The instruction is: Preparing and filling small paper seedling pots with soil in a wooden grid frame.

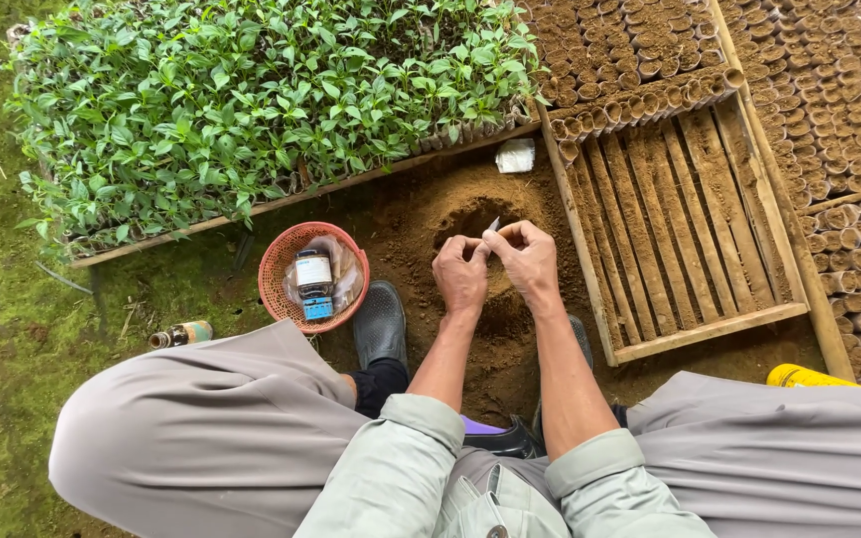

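Seemingly, a small pale strip (493, 224) was pinched between the closed fingertips of both hands (495, 264) above the soil mound (470, 214), where it could easily be dropped and lost in loose dirt.

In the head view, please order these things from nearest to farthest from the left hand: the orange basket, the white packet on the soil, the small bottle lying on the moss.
From the left hand:
1. White packet, above and slightly right, on the soil.
2. Orange basket, to the left, beside the dark shoe; close to the packet's distance, ranking uncertain.
3. Small bottle, far left on the moss.
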